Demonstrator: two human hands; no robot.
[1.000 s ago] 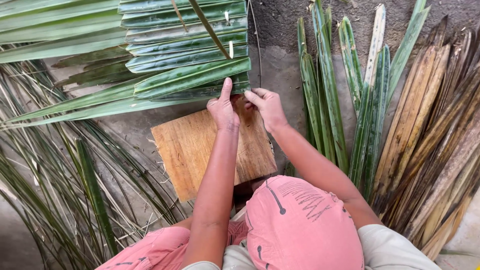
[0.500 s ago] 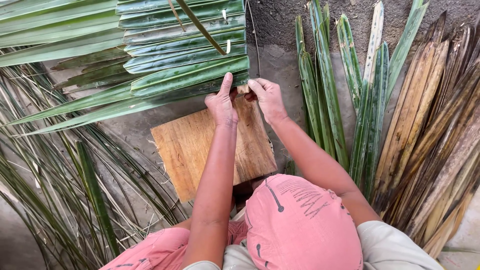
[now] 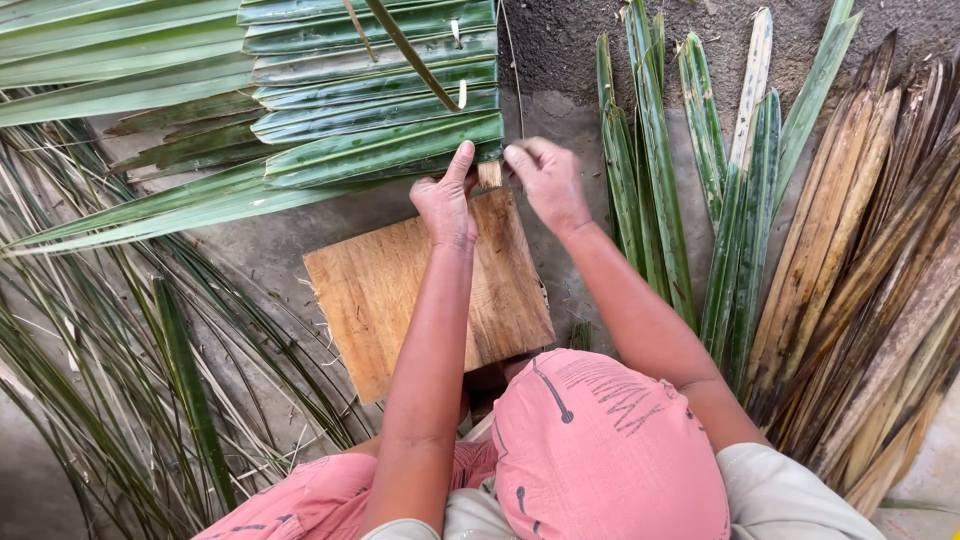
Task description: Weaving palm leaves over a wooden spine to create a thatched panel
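Together our left hand point(image 3: 446, 205) and right hand point(image 3: 548, 180) pinch the leaf panel's point(image 3: 380, 100) edge, fingers closed, above the board point(image 3: 380, 290).

Both arms stretched forward — left hand point(image 3: 446, 205) fist-like, thumb raised; right hand point(image 3: 547, 180) fingers curled, pinching.

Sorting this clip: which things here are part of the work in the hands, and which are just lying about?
In use:
left hand
right hand
stitched green leaf panel
wooden board

Lying about:
loose green leaves
dried brown leaves
thin leaf ribs
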